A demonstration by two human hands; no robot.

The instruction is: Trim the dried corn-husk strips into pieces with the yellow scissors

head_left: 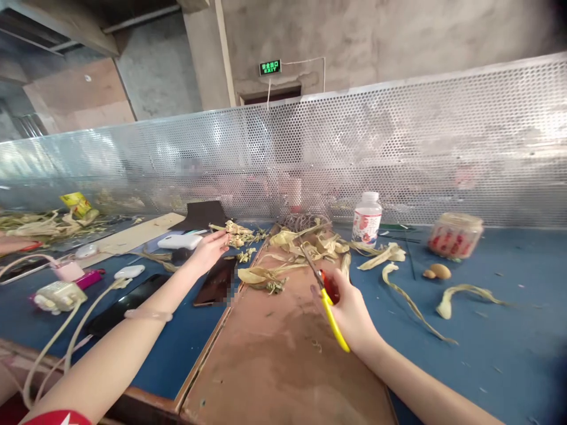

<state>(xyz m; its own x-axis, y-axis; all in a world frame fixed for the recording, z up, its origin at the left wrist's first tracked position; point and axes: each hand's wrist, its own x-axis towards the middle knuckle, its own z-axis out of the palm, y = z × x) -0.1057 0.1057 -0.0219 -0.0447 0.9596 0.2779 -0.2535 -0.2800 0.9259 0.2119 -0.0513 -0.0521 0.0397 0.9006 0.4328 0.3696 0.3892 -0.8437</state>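
My right hand [349,307] is closed around a pair of scissors [330,313] with yellow and red handles, over the brown board [283,354]. The blades point forward to dried, straw-coloured husk strips [319,242] heaped on the board. My left hand [211,252] reaches out to a small pile of cut dried husk pieces [239,231], its fingers stretched and touching the near side of the pile. My left thumb is hidden. One leaf-shaped husk piece [257,275] lies on the board between my hands.
Left, a phone [217,282], a dark tablet-like device [128,304], a charger [59,295] and cables lie on the blue table. Right stand a white bottle [367,218] and a jar [455,236], with loose husk strips [411,304]. A perforated metal screen [398,147] runs behind. Another person's hand [15,243] shows far left.
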